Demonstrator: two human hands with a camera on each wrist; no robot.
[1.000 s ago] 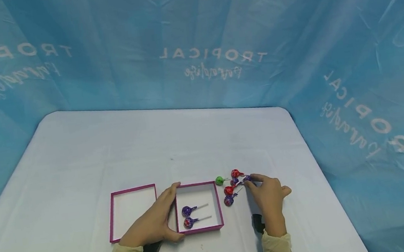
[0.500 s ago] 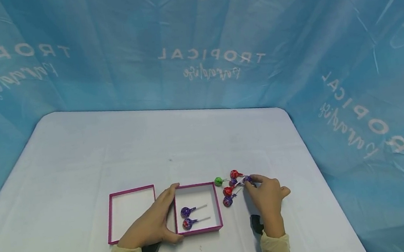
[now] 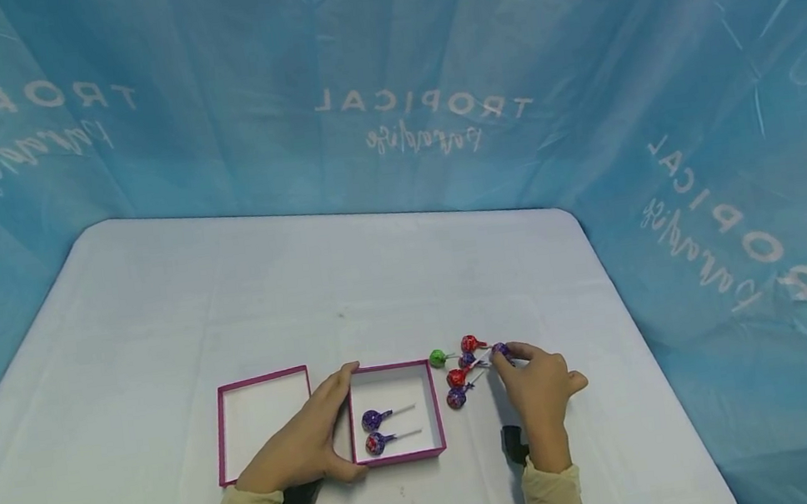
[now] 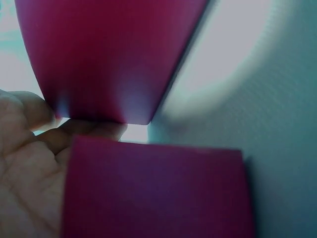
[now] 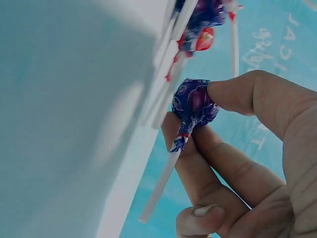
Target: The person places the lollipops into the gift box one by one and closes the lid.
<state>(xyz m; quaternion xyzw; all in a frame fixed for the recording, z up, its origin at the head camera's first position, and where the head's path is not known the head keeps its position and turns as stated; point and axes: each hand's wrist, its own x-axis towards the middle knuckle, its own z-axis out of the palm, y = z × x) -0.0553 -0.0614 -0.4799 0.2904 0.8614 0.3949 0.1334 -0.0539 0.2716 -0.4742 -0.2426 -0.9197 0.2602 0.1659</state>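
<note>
A white box with magenta edges (image 3: 440, 416) holds two purple-wrapped lollipops (image 3: 373, 420), sticks pointing right. My left hand (image 3: 302, 445) grips its left side, thumb at the near corner and fingers at the far one. In the left wrist view, those fingers (image 4: 37, 111) lie by a magenta wall (image 4: 114, 59). My right hand (image 3: 539, 391) pinches another purple lollipop (image 5: 195, 101) by its wrapped head between thumb and fingers; its stick is free. Just left of that hand lie a green lollipop (image 3: 437, 358), red lollipops (image 3: 456, 377) and purple lollipops (image 3: 456, 398), some overlapping.
A second shallow magenta-edged tray or lid (image 3: 218, 434) lies left of the box, partly behind my left hand. A white cloth covers the table (image 3: 347, 284). Blue printed curtains (image 3: 379, 53) hang behind it and at both sides.
My right hand has shifted slightly right and away with the pinched lollipop, whose head now shows more clearly. The left hand and box keep their places; the head view moves slightly.
</note>
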